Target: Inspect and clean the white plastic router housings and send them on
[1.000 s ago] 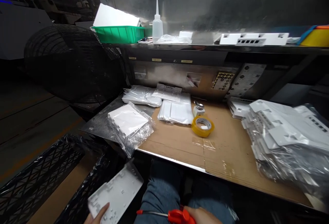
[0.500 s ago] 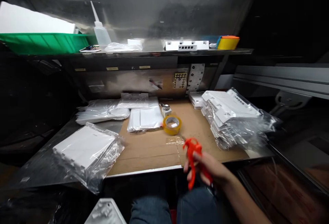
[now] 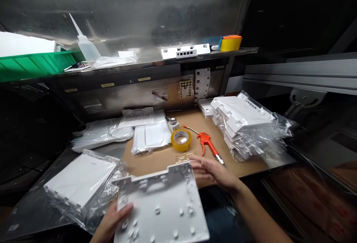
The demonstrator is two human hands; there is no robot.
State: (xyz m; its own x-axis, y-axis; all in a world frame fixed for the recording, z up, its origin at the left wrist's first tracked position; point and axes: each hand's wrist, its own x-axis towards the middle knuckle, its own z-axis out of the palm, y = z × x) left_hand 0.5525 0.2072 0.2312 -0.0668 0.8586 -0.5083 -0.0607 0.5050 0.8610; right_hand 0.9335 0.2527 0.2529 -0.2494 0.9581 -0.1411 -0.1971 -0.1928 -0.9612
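Note:
A white plastic housing (image 3: 164,202) is tilted up in front of me, its inner side with small posts facing me. My left hand (image 3: 111,218) grips its left edge, thumb on the inner face. My right hand (image 3: 216,172) is by the upper right corner, fingers stretched out and partly blurred; whether they touch the housing I cannot tell. Just beyond the right hand, a red air blow gun (image 3: 205,139) lies on the cardboard (image 3: 150,163), nozzle pointing away to the left. A roll of yellow tape (image 3: 181,146) is beside it.
Bagged white housings are stacked at the right (image 3: 242,116); another bagged housing (image 3: 80,178) lies at the left. Clear plastic bags (image 3: 152,137) and a small dispenser bottle (image 3: 173,124) are behind. The shelf above holds a green bin (image 3: 36,66), squeeze bottle (image 3: 87,49) and white housing (image 3: 185,51).
My right hand has let go of the air blow gun, which now lies on the cardboard. The white housing has come up into view with my left hand on it. The view has shifted.

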